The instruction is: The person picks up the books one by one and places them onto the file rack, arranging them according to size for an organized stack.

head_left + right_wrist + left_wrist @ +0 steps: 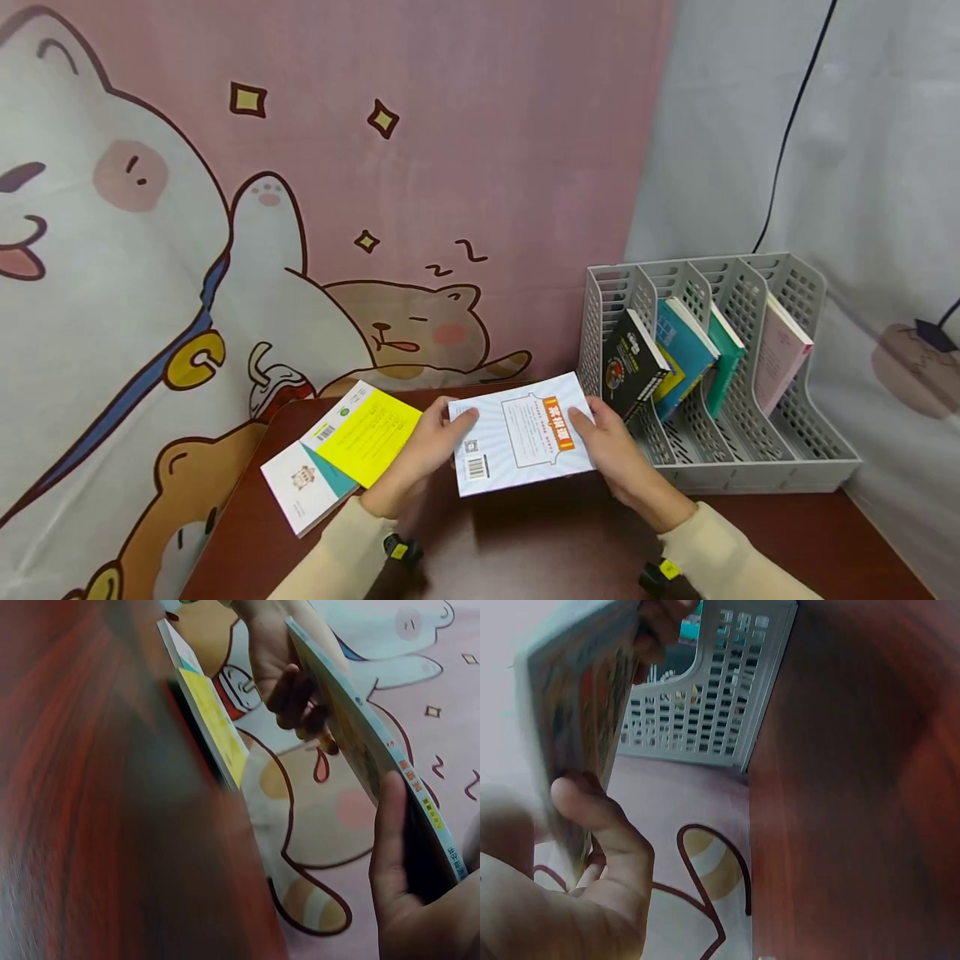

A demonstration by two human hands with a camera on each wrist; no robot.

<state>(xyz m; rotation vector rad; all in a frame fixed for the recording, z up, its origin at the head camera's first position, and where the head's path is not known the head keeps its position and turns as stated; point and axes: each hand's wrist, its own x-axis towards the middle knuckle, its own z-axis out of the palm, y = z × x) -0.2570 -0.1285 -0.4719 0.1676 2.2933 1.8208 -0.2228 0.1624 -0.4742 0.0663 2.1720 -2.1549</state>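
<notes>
Both hands hold a pale blue-and-white book (491, 433) above the table, its face with the barcode and orange title block turned up. My left hand (432, 442) grips the left end, thumb on top and fingers underneath. At the opposite end, my right hand (611, 446) pinches the book the same way. The right wrist view shows the book's thin spine (409, 772) with printed lettering. A colourful underside (592, 712) appears in the left wrist view. Left of the hands lie a yellow-covered book (371, 433) and a white-and-teal book (300, 483), overlapping on the table.
A grey perforated file rack (750, 475) stands at the right. Its slots hold a black book (630, 367), a blue book (686, 350), a green book (725, 358) and a pink book (780, 354). A cartoon-printed curtain (487, 167) hangs behind the dark red table (525, 550).
</notes>
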